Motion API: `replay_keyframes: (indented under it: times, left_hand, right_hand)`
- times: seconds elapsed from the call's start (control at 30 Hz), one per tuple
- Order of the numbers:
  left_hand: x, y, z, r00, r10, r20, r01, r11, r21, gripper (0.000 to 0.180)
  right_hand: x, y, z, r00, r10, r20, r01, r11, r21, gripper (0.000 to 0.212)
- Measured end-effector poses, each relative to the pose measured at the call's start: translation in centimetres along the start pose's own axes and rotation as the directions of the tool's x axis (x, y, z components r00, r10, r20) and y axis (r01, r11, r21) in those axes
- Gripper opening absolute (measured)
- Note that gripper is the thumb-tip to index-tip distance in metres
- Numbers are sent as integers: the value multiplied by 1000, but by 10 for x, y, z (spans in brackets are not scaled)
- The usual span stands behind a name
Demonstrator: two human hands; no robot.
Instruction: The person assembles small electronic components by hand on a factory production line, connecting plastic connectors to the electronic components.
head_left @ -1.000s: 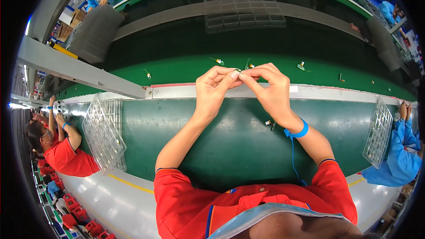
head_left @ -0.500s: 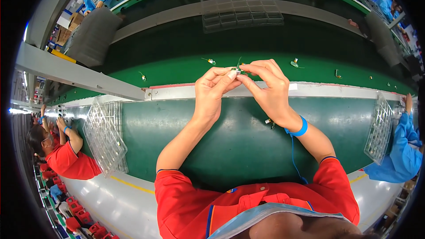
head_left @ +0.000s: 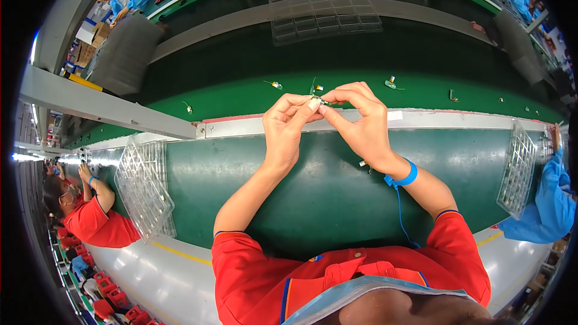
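A small green circuit board (head_left: 320, 102) sits between my two hands above the white rail at the edge of the belt. My left hand (head_left: 282, 133) pinches it with thumb and index finger. From the other side, my right hand (head_left: 366, 129) also closes its thumb and fingertips on it. My fingers cover most of the board. Just beyond them, another small board with a thin wire (head_left: 317, 88) lies on the green belt. Partly behind my right wrist, a small part with a pale end (head_left: 363, 164) rests on the bench.
Several small boards lie along the green belt (head_left: 229, 93), one with a wire (head_left: 274, 85) among them. A clear compartment tray (head_left: 325, 12) lies farther back. Stacked clear trays (head_left: 143, 186) flank the bench. A grey beam (head_left: 108, 99) crosses at left. My blue wrist strap (head_left: 406, 174) trails a cord.
The boards on the belt have shifted left. One now shows just past my fingertips. My hands stay together at the held board, with slight finger movement.
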State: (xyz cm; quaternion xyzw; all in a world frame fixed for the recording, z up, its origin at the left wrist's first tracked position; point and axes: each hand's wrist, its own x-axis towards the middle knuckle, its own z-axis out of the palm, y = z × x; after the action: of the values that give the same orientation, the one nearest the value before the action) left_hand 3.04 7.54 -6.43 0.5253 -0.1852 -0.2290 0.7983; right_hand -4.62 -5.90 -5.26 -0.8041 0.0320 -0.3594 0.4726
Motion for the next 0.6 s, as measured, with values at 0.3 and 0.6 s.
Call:
replay_keyframes:
  times: [0.3, 0.6]
  left_hand:
    - [7, 4, -4, 997, 28, 71, -38, 990, 132, 8]
    - [6, 32, -9, 978, 27, 206, -84, 958, 273, 8]
  right_hand:
    - [3, 4, -6, 980, 135, 145, -158, 976, 153, 18]
    - [19, -4, -27, 798, 310, 517, -539, 751, 382, 18]
